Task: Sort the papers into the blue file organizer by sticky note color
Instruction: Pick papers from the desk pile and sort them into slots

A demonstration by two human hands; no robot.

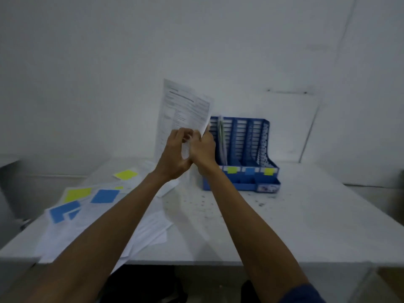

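Both hands hold one printed sheet of paper (181,110) upright above the table, just left of the blue file organizer (247,149). My left hand (175,156) pinches the sheet's lower part with curled fingers. My right hand (203,149) grips the sheet's right edge beside it. The note on this sheet is hidden. The organizer's slots carry front labels: a green-yellow one (232,170), a blue one (249,171) and a yellow one (269,171). Some papers (222,141) stand in a left slot.
A loose pile of papers (150,228) lies on the left of the white table (295,226), with yellow-green sticky notes (126,174) and blue sticky notes (105,196) on them. Dark specks dot the tabletop in front of the organizer. A white wall stands behind.
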